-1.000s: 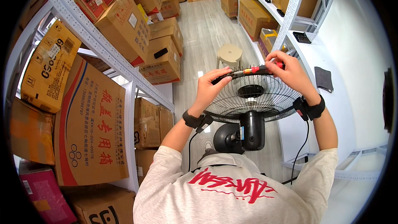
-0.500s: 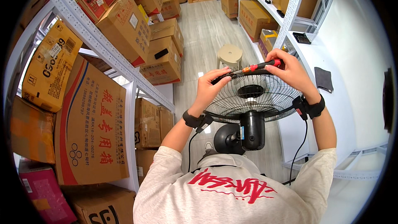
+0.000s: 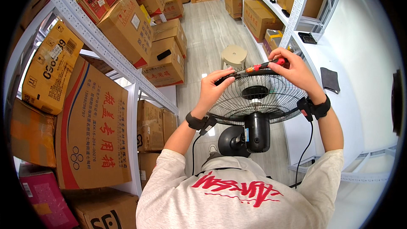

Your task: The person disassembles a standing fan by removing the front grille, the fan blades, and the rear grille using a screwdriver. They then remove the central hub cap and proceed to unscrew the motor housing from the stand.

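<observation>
- Fan (image 3: 256,101) is seen from above, with its round black wire cage lying flat; it is held up in front of the person's chest.
- Below the cage, the fan's black motor housing (image 3: 256,131) and round base (image 3: 231,142) are seen.
- At the left rim of the fan, the cage is gripped by the left hand (image 3: 214,87), with its fingers closed on the wire.
- At the far rim of the fan, a red-and-black screwdriver (image 3: 265,65) is clamped in the right hand (image 3: 292,70).
- Compared with a second ago, the screwdriver is laid almost the same way, so the work at the rim seems to be kept going.
- Beyond the fan, a beige stool (image 3: 234,56) is stood on the floor.
- Left of the fan, cardboard boxes (image 3: 127,29) are stacked on white shelves (image 3: 101,46).
</observation>
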`<action>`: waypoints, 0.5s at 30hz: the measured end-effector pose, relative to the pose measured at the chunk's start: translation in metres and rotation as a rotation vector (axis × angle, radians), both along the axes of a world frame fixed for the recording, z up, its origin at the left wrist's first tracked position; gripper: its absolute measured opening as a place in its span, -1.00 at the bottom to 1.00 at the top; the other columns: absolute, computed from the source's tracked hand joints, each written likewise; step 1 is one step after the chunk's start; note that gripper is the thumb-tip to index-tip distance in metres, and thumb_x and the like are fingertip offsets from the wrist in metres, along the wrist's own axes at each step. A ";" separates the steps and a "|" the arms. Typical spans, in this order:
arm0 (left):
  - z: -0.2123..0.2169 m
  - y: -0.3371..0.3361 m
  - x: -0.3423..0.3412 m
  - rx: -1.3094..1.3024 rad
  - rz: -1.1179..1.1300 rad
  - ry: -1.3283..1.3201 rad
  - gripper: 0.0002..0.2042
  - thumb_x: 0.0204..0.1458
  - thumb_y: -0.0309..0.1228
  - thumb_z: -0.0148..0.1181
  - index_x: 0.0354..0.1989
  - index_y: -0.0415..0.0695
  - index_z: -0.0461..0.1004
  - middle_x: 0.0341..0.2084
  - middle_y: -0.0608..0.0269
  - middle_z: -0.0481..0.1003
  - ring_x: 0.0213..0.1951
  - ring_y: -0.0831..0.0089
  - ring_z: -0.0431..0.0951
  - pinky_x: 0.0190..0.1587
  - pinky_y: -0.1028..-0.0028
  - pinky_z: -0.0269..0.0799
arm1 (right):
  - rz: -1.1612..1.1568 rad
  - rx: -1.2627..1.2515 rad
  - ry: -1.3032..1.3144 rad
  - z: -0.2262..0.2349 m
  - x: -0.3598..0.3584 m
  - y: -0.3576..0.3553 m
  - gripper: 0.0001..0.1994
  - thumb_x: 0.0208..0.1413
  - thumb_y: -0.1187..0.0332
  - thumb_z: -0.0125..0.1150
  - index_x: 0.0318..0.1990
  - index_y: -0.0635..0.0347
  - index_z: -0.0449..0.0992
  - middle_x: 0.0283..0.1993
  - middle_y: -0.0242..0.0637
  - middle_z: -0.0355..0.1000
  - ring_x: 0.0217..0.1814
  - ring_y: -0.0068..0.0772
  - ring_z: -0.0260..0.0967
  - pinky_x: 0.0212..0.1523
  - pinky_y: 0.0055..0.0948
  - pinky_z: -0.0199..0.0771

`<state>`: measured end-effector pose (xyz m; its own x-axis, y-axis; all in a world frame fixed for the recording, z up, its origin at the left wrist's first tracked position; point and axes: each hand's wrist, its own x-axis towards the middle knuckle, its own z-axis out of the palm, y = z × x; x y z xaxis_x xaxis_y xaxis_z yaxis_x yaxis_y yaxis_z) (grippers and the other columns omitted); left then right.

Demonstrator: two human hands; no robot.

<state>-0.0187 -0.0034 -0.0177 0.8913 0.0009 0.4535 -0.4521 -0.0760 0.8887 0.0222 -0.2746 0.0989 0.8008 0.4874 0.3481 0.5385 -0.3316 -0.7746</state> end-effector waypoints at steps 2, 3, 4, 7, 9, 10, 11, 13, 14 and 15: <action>-0.001 0.000 0.000 -0.008 0.000 0.004 -0.76 0.03 -0.46 0.35 -0.10 -0.20 0.63 -0.11 0.06 0.61 0.03 0.34 0.57 0.12 0.41 0.40 | -0.069 0.046 0.192 0.005 -0.005 0.005 -0.80 0.29 0.26 0.13 -0.23 0.24 0.46 -0.47 -0.35 0.42 -0.55 -0.65 0.32 -0.50 -0.59 0.30; -0.002 0.001 0.000 -0.013 0.000 0.006 -0.76 0.03 -0.45 0.35 -0.10 -0.20 0.63 -0.11 0.06 0.61 0.03 0.34 0.57 0.12 0.42 0.40 | -0.111 -0.059 0.235 0.010 -0.006 0.004 -0.80 0.30 0.26 0.12 -0.22 0.24 0.45 -0.47 -0.36 0.41 -0.55 -0.65 0.31 -0.51 -0.59 0.30; -0.002 0.001 0.000 -0.012 0.002 0.007 -0.75 0.03 -0.45 0.34 -0.10 -0.20 0.63 -0.11 0.06 0.61 0.03 0.34 0.57 0.12 0.42 0.40 | -0.152 -0.165 0.278 0.017 -0.007 0.002 -0.80 0.30 0.26 0.12 -0.22 0.25 0.45 -0.47 -0.37 0.41 -0.56 -0.65 0.31 -0.52 -0.58 0.29; -0.001 0.001 -0.001 -0.009 0.003 0.012 -0.75 0.04 -0.45 0.34 -0.09 -0.19 0.63 -0.10 0.05 0.61 0.04 0.34 0.56 0.12 0.41 0.40 | -0.153 -0.266 0.279 0.021 -0.007 0.000 -0.79 0.31 0.26 0.11 -0.21 0.25 0.44 -0.47 -0.38 0.40 -0.55 -0.66 0.31 -0.51 -0.58 0.29; -0.001 0.001 -0.001 -0.009 0.004 0.018 -0.75 0.03 -0.45 0.34 -0.09 -0.19 0.63 -0.10 0.05 0.61 0.04 0.34 0.56 0.12 0.41 0.39 | -0.087 -0.204 0.169 0.018 -0.006 -0.002 -0.79 0.31 0.26 0.11 -0.21 0.25 0.44 -0.45 -0.39 0.41 -0.54 -0.66 0.31 -0.49 -0.59 0.30; -0.001 0.001 -0.001 -0.011 0.005 0.017 -0.75 0.03 -0.45 0.34 -0.09 -0.19 0.63 -0.09 0.05 0.61 0.04 0.34 0.56 0.12 0.41 0.39 | -0.042 -0.143 0.079 0.012 -0.004 -0.003 -0.79 0.30 0.26 0.11 -0.20 0.25 0.44 -0.44 -0.39 0.41 -0.53 -0.66 0.31 -0.47 -0.60 0.31; -0.002 0.001 -0.001 -0.013 0.006 0.017 -0.75 0.03 -0.45 0.34 -0.09 -0.19 0.63 -0.09 0.05 0.61 0.04 0.34 0.56 0.12 0.41 0.39 | 0.003 -0.083 -0.011 0.005 -0.002 -0.004 -0.79 0.30 0.26 0.11 -0.19 0.25 0.44 -0.44 -0.39 0.41 -0.53 -0.66 0.31 -0.45 -0.61 0.31; -0.002 0.000 0.000 -0.019 0.001 0.015 -0.75 0.03 -0.45 0.35 -0.09 -0.19 0.63 -0.09 0.05 0.61 0.04 0.34 0.56 0.13 0.41 0.39 | 0.044 0.017 0.006 -0.004 0.002 -0.006 -0.79 0.30 0.25 0.12 -0.17 0.24 0.43 -0.43 -0.38 0.42 -0.52 -0.68 0.32 -0.43 -0.62 0.32; -0.002 -0.001 0.001 -0.021 -0.002 0.014 -0.75 0.03 -0.45 0.35 -0.09 -0.19 0.63 -0.09 0.05 0.61 0.04 0.34 0.56 0.13 0.41 0.39 | 0.064 0.067 0.014 -0.006 0.003 -0.007 -0.79 0.30 0.25 0.12 -0.16 0.23 0.43 -0.42 -0.38 0.42 -0.51 -0.68 0.32 -0.42 -0.62 0.32; -0.002 0.000 0.001 -0.021 0.000 0.014 -0.75 0.03 -0.45 0.35 -0.09 -0.19 0.63 -0.10 0.05 0.61 0.04 0.34 0.56 0.13 0.41 0.39 | 0.033 0.069 0.097 -0.004 0.000 -0.005 -0.79 0.30 0.25 0.12 -0.16 0.23 0.43 -0.43 -0.38 0.42 -0.51 -0.68 0.33 -0.42 -0.63 0.33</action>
<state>-0.0181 -0.0038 -0.0197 0.8977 0.0106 0.4404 -0.4391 -0.0572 0.8966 0.0224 -0.2792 0.0946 0.8166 0.4914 0.3029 0.4693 -0.2596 -0.8440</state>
